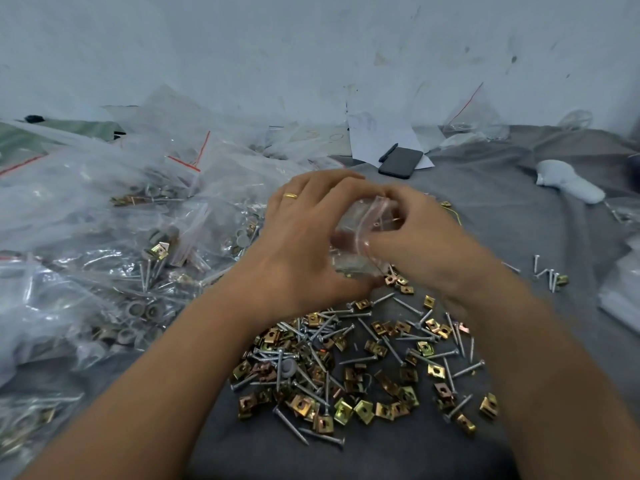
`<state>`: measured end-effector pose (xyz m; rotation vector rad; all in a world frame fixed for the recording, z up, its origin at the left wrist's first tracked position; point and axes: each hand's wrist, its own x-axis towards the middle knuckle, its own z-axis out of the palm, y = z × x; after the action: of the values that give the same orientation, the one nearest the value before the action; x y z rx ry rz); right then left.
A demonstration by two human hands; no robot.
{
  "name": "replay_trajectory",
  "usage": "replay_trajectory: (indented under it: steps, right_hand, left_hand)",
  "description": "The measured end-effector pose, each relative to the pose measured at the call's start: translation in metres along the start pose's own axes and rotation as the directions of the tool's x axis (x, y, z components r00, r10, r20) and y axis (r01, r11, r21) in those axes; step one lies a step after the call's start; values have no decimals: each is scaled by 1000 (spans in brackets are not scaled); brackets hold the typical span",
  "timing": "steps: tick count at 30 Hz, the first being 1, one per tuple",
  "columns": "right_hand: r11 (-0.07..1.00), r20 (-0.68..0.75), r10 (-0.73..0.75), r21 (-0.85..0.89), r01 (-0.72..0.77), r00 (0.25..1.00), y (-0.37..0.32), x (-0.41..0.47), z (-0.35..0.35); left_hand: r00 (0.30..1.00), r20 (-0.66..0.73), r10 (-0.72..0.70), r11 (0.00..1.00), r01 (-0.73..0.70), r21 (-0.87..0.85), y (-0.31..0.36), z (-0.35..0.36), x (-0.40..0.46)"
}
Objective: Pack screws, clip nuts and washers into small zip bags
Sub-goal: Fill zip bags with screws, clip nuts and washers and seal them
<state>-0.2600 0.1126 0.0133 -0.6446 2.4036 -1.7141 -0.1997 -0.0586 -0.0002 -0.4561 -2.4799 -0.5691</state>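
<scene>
Zip bag (363, 237) sits between our hands above the hardware pile, left hand (304, 237) cupping and gripping it, right hand (412, 233) pinching its red-lined top (contents blurred). Just below, loose screws (349, 358) and brass clip nuts (363, 410) lie mixed on the grey cloth (519, 220) covering the surface; one grey washer (288, 367) lies among them. Filled bags (104, 237) heap up at left. Further back we see a dark phone (400, 162) with a pen (388, 153) on white paper (377, 136), then a scuffed pale wall (311, 46).
</scene>
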Motion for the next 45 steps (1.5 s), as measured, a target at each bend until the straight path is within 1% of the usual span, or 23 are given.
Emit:
replay_trajectory:
  steps: [1,3,4,5,6,7,8,10,11,13,14,16,17,19,21,25,28,32,36,41,45]
  right_hand:
    - [998,-4,5,59,-4,1000,0,-1,-8]
    - [992,-72,-10,123,19,997,0,-2,-26]
    - [993,-118,-45,100,57,992,0,-3,-34]
    - [995,-138,-93,32,98,986,1,-5,-41]
    - [989,-108,-140,-67,134,984,4,-6,-45]
    - [972,-31,-170,-170,163,985,6,-7,-47]
    - [948,68,-167,-263,179,984,9,-7,-45]
    - [904,233,-85,-391,173,969,13,-8,-36]
    - [886,279,-46,-432,168,959,14,-7,-30]
    - [841,328,3,-512,175,945,17,-5,-19]
    - [807,341,27,-563,181,940,19,-3,-15]
    - [737,341,93,-655,166,935,22,0,-11]
    - [718,333,123,-680,148,935,23,1,-10]
    - [710,308,143,-694,119,941,26,3,-10]
    - [720,293,126,-684,115,948,29,3,-11]
    - [776,283,88,-621,113,955,36,1,-17]
    - [804,240,57,-587,98,969,40,1,-23]
    - [758,210,27,-642,116,977,41,3,-26]
    - [678,236,17,-717,162,972,38,6,-16]
    - [661,236,8,-730,172,972,36,7,-11]
    - [662,194,19,-738,133,981,36,6,-10]
  left_hand:
    - [1000,-12,-21,1000,21,-8,-2,-3,0]
    - [998,-18,-64,998,64,-7,-7,-11,1]
    - [996,-18,-88,996,88,-2,-10,-15,1]
    - [993,-22,-113,994,113,-3,-12,-19,1]
    - [990,-35,-139,990,138,-14,-15,-22,1]
    - [985,-56,-161,987,159,-38,-18,-25,0]
    - [980,-84,-179,982,174,-69,-21,-27,-1]
    - [964,-165,-209,974,190,-120,-26,-30,-3]
    - [949,-219,-226,970,199,-141,-28,-30,-3]
    - [914,-309,-262,959,212,-187,-31,-32,-3]
    - [907,-323,-270,956,212,-202,-32,-32,-4]
    - [914,-306,-266,956,209,-206,-33,-32,-4]
    - [920,-292,-262,957,208,-203,-33,-32,-4]
    - [924,-276,-264,956,214,-200,-32,-31,-4]
    - [923,-268,-277,953,229,-197,-30,-30,-3]
    - [931,-248,-267,959,232,-161,-27,-28,-2]
    - [941,-225,-254,965,229,-130,-26,-29,-1]
    - [943,-217,-254,965,232,-119,-25,-30,-1]
    - [942,-210,-263,962,240,-128,-25,-29,-2]
    - [940,-193,-282,955,256,-150,-22,-29,-2]
    - [942,-180,-284,953,258,-157,-20,-30,-2]
